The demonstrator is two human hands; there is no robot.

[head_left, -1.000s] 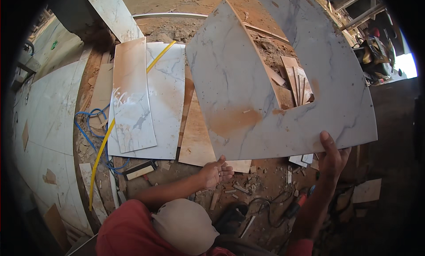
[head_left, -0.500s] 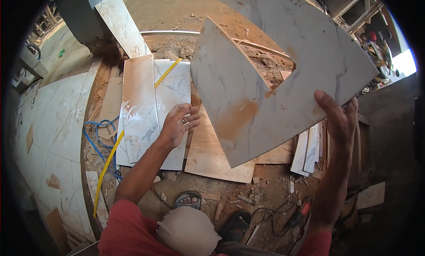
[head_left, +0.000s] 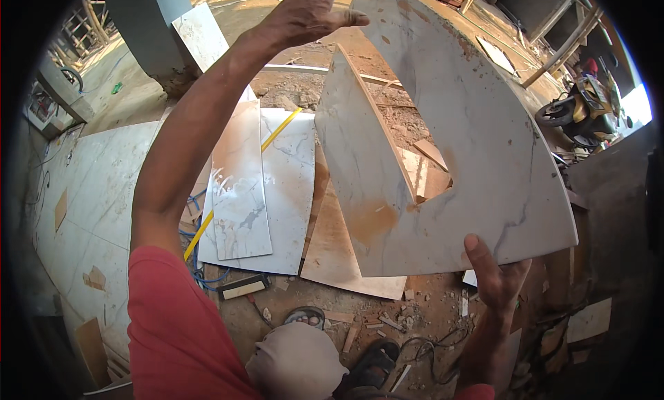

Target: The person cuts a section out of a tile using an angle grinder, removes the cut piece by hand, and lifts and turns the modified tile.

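A large grey-veined, marble-look tile (head_left: 484, 158) with a long slanted cut-out is held up in front of me. It carries orange dirt smears. My right hand (head_left: 499, 274) grips its lower edge, thumb on the near face and fingers behind. My left hand (head_left: 311, 14) is raised to its far upper corner. The left thumb lies over the tile's edge, while the other fingers are partly cut off by the frame. Beneath and to the left lie white veined tiles (head_left: 290, 192), one overlapping another, with a yellow strip (head_left: 282, 129) across them. A tan-backed tile (head_left: 346, 268) lies beside them.
Blue hose (head_left: 200, 281) and a black tool with a pale face (head_left: 243, 287) lie near my feet. Broken tile bits and a dark cord (head_left: 432, 344) litter the dirt. A pillar (head_left: 142, 37) stands far left; a motorbike (head_left: 588, 109) is parked at the far right.
My left hand has gone up and away to the tile's upper corner. The tile has turned and its right-hand side has dropped, with my right hand still on the lower edge.
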